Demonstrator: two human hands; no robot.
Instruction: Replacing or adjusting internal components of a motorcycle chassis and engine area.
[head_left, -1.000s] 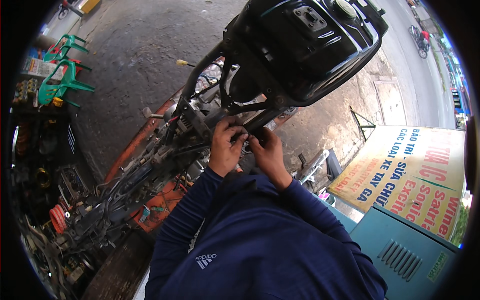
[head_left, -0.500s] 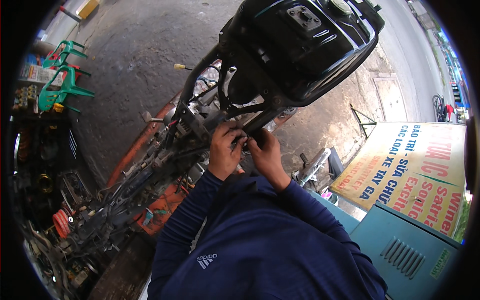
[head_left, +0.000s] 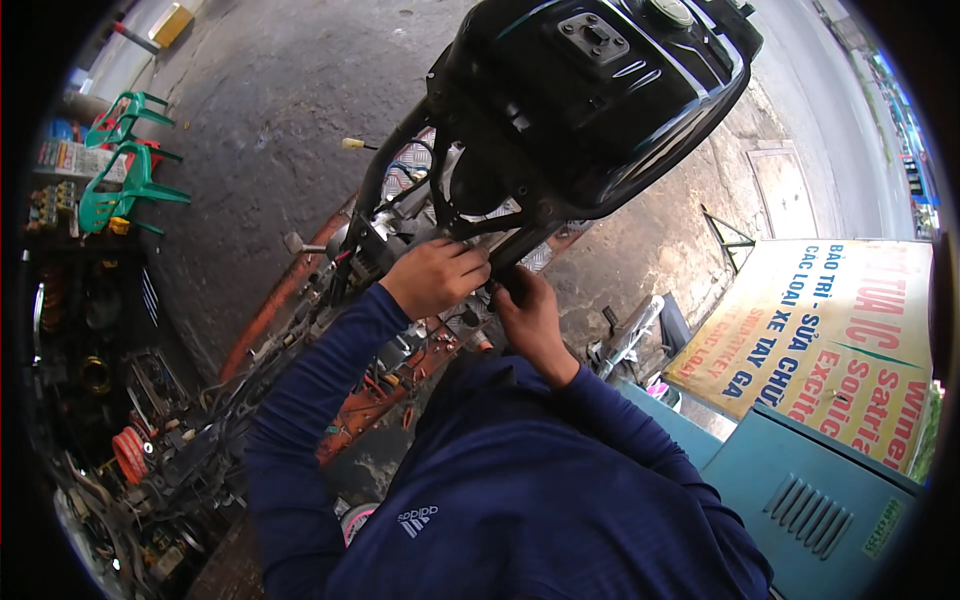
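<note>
A stripped motorbike frame [head_left: 375,180] stands before me, its black fuel tank [head_left: 590,110] at the far end. My left hand [head_left: 437,278] reaches over the frame just below the tank, back of the hand up, with curled fingers pressed together. Close beside it, my right hand [head_left: 530,312] is bent against the dark frame tube [head_left: 522,243], thumb and fingers drawn in. Whatever either hand grips is hidden behind the fingers. A loose cable with a pale connector [head_left: 353,144] sticks out left of the frame.
An orange lift platform [head_left: 280,310] lies under the bike. Metal parts and a red coil [head_left: 128,455] crowd the lower left. Green plastic chairs [head_left: 140,185] stand at the far left. To the right are a teal cabinet [head_left: 800,500] and a yellow signboard [head_left: 800,340].
My left hand has turned over from upright, bent fingers to palm down across the frame, its elbow swinging out left. My right hand stays nearly in place.
</note>
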